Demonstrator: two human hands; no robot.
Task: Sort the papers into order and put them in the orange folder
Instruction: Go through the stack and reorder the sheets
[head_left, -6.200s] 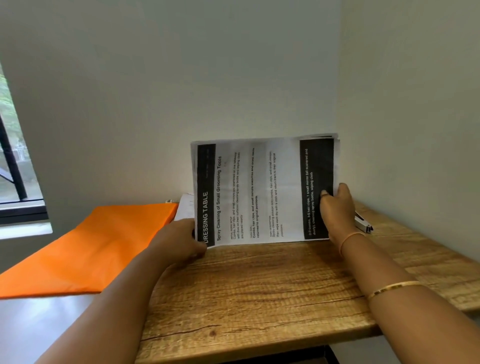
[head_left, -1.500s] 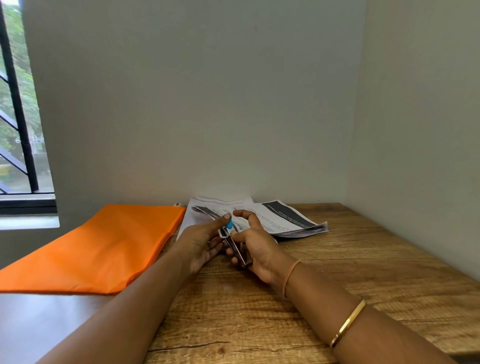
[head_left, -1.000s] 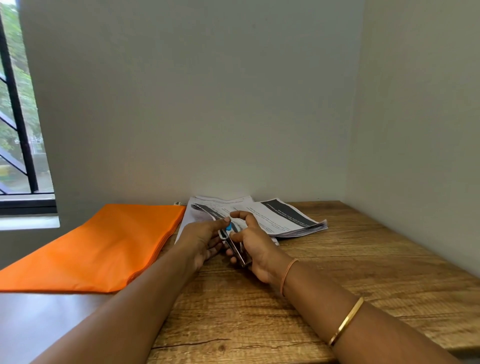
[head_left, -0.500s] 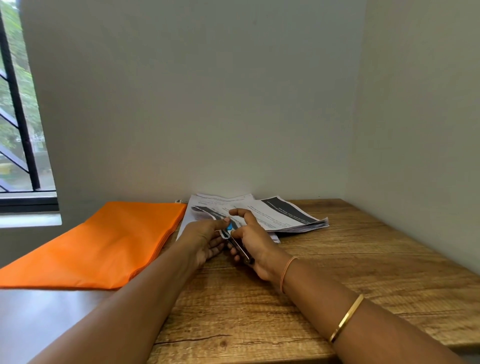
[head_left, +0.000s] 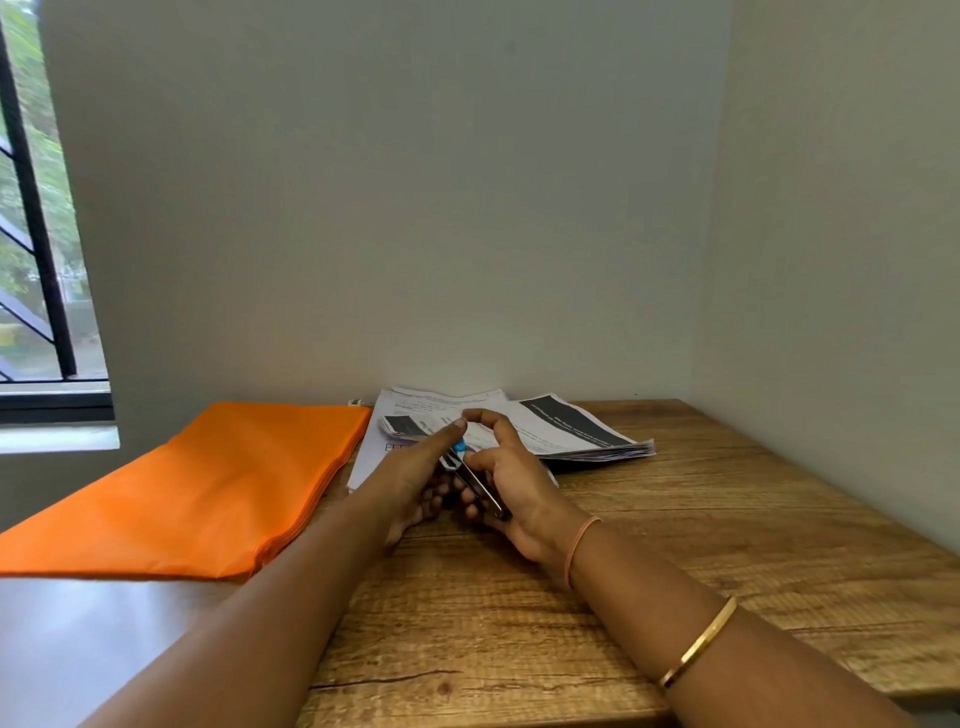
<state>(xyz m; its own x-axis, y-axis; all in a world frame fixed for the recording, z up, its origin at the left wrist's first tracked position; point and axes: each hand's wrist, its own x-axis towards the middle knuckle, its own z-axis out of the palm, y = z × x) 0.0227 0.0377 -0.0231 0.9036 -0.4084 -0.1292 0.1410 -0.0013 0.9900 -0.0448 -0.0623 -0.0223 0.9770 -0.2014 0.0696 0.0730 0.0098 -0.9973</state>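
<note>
Left hand (head_left: 413, 480) and right hand (head_left: 519, 480), fingers curled round a stapler (head_left: 477, 480), just before the papers (head_left: 571, 431), orange folder (head_left: 208, 483) left of them

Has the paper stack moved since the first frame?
Yes: held upright before, the paper stack now lies flat on the wooden table by the back wall.

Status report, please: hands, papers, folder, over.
Right grip and left grip both hold the stapler. Papers lie on the table beside the orange folder, not inside. Nothing lies on the folder.
</note>
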